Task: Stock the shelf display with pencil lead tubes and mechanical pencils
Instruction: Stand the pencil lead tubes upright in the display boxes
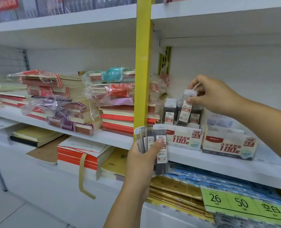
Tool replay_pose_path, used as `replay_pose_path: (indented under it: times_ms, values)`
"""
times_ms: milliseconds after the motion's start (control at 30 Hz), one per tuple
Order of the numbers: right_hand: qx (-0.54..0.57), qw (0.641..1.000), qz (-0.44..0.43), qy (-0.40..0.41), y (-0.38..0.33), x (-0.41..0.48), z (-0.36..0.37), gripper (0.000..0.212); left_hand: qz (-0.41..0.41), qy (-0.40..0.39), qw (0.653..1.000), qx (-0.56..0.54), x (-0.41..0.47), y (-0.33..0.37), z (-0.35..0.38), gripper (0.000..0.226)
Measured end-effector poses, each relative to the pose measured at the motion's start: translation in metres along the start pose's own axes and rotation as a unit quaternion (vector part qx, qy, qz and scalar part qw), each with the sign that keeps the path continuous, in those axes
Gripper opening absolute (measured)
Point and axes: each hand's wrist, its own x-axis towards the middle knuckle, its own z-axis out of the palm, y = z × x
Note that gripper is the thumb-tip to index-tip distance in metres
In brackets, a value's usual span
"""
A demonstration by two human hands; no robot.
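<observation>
Nearest the camera, at the lower centre of the frame, the left hand (141, 155) grips a fanned bundle of lead tubes (159, 145). The thumb presses across the front one, the fingers wrap behind, and the tubes stand upright with clear caps on top. Just beyond, right of the yellow upright (142, 71), the HB 0.5 display box (184, 139) sits on the white shelf (219, 163), with a row of standing tubes (169, 112) already filling its left side and more on its right. Now the one that counts: the right hand (212, 94), at centre right, pinches a single lead tube (186, 109) near its top between thumb and fingertips. The tube's lower end is down among the standing ones, about level with the box rim. Whether it has bottomed out cannot be told. Its long axis runs close to vertical, with the top leaning slightly right, so the gap it belongs in lies straight below the hand. The next move looks like a short push down with a little straightening. The right hand is clearly the nearer one to the box; the left sits lower and to the box's left, in front of the shelf edge, acting as the supply. Further right stands the HB 0.7 box (228, 145), its contents too blurred to read. Beyond the upright, at centre left, lie stacks of wrapped notebooks (116, 109). No mechanical pencils can be made out.
</observation>
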Motion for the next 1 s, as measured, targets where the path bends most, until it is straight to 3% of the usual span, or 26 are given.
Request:
replay_pose_path:
  times_ms: [100,233,333,433,533,667,867,1000]
  values:
    - [-0.028,0.999,-0.006,-0.030,0.003,-0.003,0.015,0.025,0.004,0.005,1.000,-0.006,-0.001,0.001,0.000,0.018]
    - [-0.201,0.978,-0.046,0.031,0.003,-0.006,0.024,0.027,-0.001,-0.002,1.000,-0.013,-0.002,0.002,0.000,0.018]
    - [-0.241,0.967,-0.058,0.061,-0.004,-0.018,0.020,0.037,-0.001,-0.011,1.000,-0.023,-0.002,0.002,0.001,0.027]
    - [-0.042,0.994,-0.065,0.082,-0.021,-0.060,0.023,0.028,-0.003,-0.018,1.000,-0.019,-0.002,0.002,0.003,0.042]
    - [0.151,0.988,-0.025,-0.015,-0.032,-0.112,0.044,0.024,-0.007,-0.018,1.000,-0.008,-0.004,0.000,0.007,0.044]
    - [0.290,0.955,0.037,-0.052,-0.025,-0.142,0.072,0.057,-0.013,-0.045,0.999,0.006,-0.013,0.000,0.015,0.032]
    - [0.347,0.935,0.052,-0.060,-0.015,-0.143,0.073,0.080,-0.033,-0.062,0.998,0.011,-0.020,0.000,0.018,0.039]
    - [0.330,0.940,0.046,-0.074,-0.012,-0.137,0.073,0.076,-0.032,-0.058,0.998,0.011,-0.016,-0.001,0.016,0.028]
